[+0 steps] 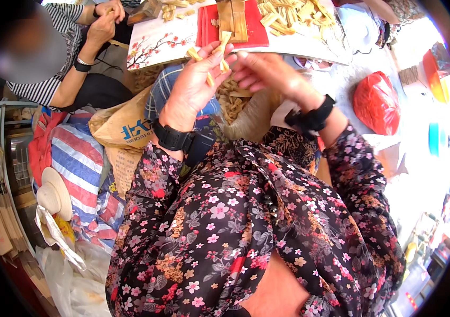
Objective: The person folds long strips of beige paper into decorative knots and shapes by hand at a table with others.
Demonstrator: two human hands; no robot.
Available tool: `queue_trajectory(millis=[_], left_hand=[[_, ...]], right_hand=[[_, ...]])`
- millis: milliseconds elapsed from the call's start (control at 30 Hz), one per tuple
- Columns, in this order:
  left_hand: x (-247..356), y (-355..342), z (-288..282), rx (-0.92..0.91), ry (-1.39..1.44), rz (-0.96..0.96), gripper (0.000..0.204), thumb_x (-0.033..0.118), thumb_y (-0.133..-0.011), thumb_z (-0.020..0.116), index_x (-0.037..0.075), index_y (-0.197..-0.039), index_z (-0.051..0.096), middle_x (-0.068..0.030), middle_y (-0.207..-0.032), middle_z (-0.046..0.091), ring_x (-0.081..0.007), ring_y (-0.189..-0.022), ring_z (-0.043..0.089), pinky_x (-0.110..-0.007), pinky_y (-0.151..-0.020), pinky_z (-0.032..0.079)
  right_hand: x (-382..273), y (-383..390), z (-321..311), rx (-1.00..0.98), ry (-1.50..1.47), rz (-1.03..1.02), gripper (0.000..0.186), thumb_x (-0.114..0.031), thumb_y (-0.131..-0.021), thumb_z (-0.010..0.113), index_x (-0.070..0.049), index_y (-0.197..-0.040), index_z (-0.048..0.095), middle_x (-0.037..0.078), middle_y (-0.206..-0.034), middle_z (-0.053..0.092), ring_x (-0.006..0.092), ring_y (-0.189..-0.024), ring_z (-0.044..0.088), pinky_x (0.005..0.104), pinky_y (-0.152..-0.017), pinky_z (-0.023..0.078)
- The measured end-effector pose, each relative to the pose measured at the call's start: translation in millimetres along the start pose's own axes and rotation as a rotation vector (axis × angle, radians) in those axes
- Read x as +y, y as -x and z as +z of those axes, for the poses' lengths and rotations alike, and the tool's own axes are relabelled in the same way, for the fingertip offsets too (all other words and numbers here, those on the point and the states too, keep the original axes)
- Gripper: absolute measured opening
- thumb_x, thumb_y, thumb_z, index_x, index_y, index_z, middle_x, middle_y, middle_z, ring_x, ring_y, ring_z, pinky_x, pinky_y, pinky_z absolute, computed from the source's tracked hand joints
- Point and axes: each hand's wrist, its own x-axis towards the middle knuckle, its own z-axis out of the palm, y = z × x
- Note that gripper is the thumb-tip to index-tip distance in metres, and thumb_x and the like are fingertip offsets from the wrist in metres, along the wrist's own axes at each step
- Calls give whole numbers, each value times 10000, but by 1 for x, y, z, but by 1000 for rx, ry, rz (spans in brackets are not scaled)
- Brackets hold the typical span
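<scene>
My left hand [196, 87], a dark band on its wrist, is closed around pale yellow strips [226, 39] of stiff, flat material. One stands up between the fingers; another sticks out beside the thumb. What the strips are made of, I cannot tell. To its right, my right hand [270, 74] has its fingers apart and slightly bent, with nothing visible in them. Its fingertips are close to the upright strip. Just beyond both hands, a wooden block [234, 24] lies on a red cloth [259, 34] on the table.
The white table [153, 50] bears a pile of yellow strips [299, 16]. More strips [231, 103] lie in a sack below my hands. A co-worker's hands [103, 26] hold a strip at far left. A red plastic bag [377, 103] stands right; a striped bag [79, 164] lies left.
</scene>
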Motion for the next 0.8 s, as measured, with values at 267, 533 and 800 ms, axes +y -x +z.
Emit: queue_trajectory(millis=[267,533,800], left_hand=[[-38,36,-8,-94,-218,-55,248,206,-963,493,11,-1102,558,-47,-887,601,-113,-720,543,-245,-670,458],[-52,58,-15,38,-201,-244,226,309,-933,557,85,-910,543,48,-700,486,-29,-517,391,-164,-449,312],[-62,-3,-47,69,-237,-179,111,210,-906,592,101,-925,582,-11,-836,613,-120,-748,602,-259,-669,492]], right_hand=[[60,16,48,-142,-685,98,322,-337,-954,505,-53,-858,623,-33,-671,521,60,-561,456,195,-491,377],[54,49,70,78,38,-239,272,-270,-939,533,-27,-890,645,31,-644,587,137,-570,543,286,-559,458],[84,-5,24,1,668,-214,169,-96,-847,488,12,-900,608,218,-825,636,372,-790,623,411,-713,496]])
